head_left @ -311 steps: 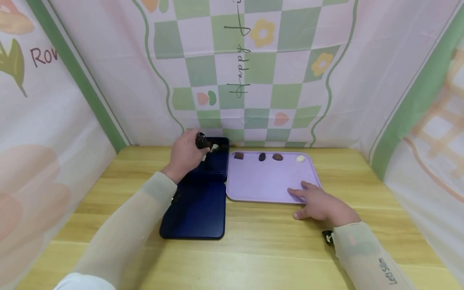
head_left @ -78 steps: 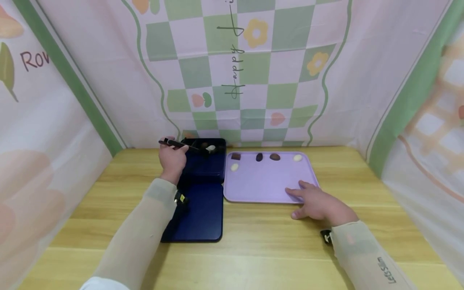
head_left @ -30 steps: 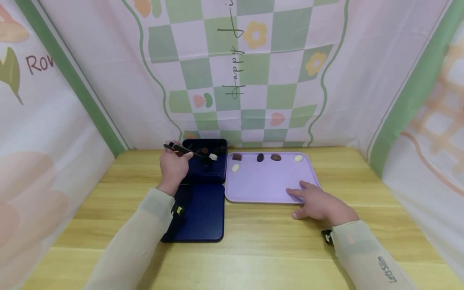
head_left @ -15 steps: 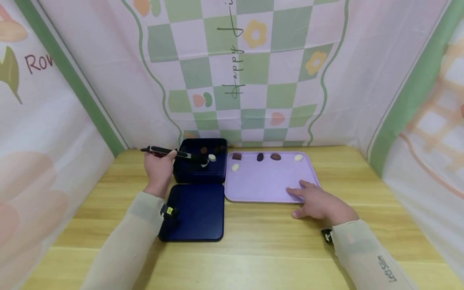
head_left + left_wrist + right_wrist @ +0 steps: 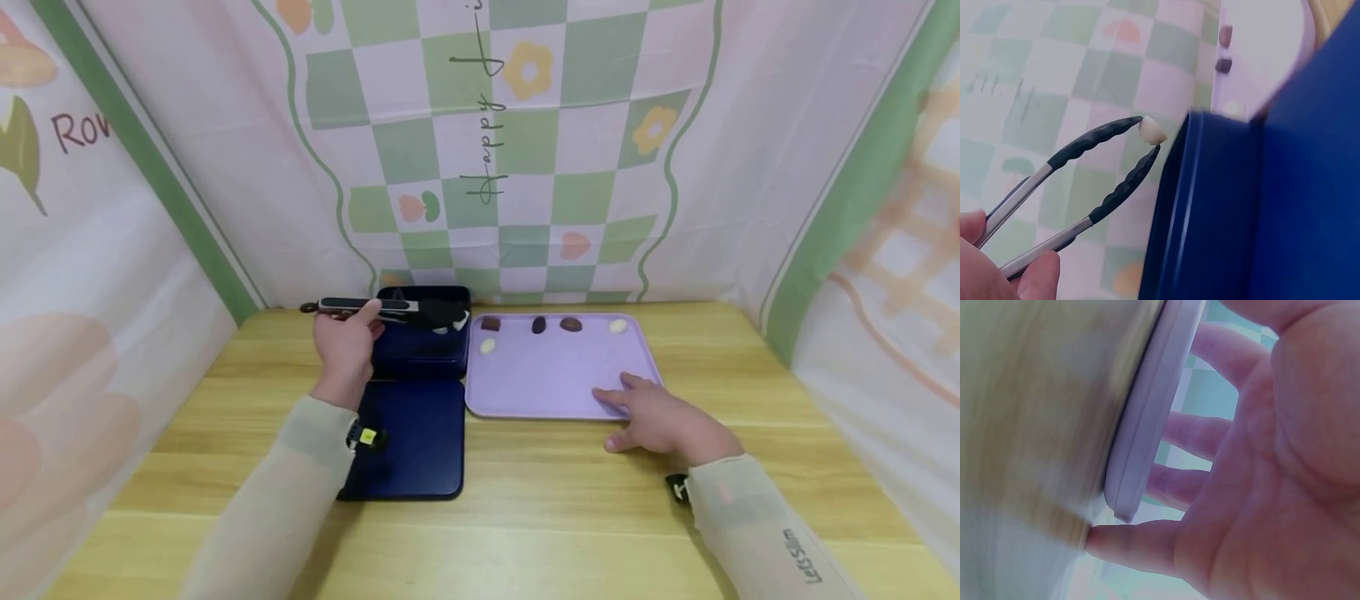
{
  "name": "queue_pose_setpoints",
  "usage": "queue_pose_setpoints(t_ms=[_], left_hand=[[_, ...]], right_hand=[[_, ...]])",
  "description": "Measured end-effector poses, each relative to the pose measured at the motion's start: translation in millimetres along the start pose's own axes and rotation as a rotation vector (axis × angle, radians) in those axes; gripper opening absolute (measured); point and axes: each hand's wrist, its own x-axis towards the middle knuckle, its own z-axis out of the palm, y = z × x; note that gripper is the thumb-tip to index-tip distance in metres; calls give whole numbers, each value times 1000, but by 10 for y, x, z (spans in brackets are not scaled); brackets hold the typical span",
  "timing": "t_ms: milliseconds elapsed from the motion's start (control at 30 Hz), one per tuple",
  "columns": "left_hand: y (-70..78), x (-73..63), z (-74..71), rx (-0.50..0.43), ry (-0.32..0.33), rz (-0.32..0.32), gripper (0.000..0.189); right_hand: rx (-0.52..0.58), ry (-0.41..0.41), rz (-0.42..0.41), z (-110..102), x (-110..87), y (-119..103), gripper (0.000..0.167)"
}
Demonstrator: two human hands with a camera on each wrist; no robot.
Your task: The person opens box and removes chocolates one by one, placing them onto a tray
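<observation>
At the near edge of the bench (image 5: 525,508), two pale sleeves reach in at seven and five o'clock. Toward eleven lies a flat dark blue lid (image 5: 420,450), just beside the box beyond it. Toward one, the right hand (image 5: 663,421) is spread, its fingers over the rim of a lilac tray (image 5: 555,387) at the tray's four-o'clock corner. With twelve at the tray's far side, it carries a white oval (image 5: 487,346) between nine and ten, a brown square (image 5: 491,324) at ten, a dark oval (image 5: 538,325) at eleven, a brown oval (image 5: 571,325) at twelve and another white oval (image 5: 618,327) at two. The left hand (image 5: 345,350) is curled round black-tipped tongs (image 5: 401,306), whose ends pinch a whitish piece (image 5: 1152,131) near the three-o'clock rim of the dark blue box (image 5: 427,367). Farthest, at twelve, hangs a green-and-white checked cloth (image 5: 517,142).
</observation>
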Motion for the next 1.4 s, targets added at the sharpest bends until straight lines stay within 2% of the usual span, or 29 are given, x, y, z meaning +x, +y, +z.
queue_pose_setpoints(t_ms=[300, 700, 833, 1100, 1300, 1400], left_hand=[[-129, -308, 483, 68, -61, 196, 39], [-435, -616, 866, 238, -152, 372, 39], [-486, -675, 935, 251, -175, 390, 39], [-570, -739, 970, 436, -169, 445, 40], [-488, -755, 981, 390, -164, 467, 40], [-463, -753, 988, 380, -169, 445, 40]], right_hand=[[16, 3, -5, -18, -25, -23, 81], [25, -13, 20, -28, -25, -54, 81], [23, -12, 12, -26, -13, -51, 81], [19, -12, 7, -3, -4, -31, 81], [17, -15, 15, -3, -11, -22, 81], [15, -12, 15, -13, -19, -15, 81]])
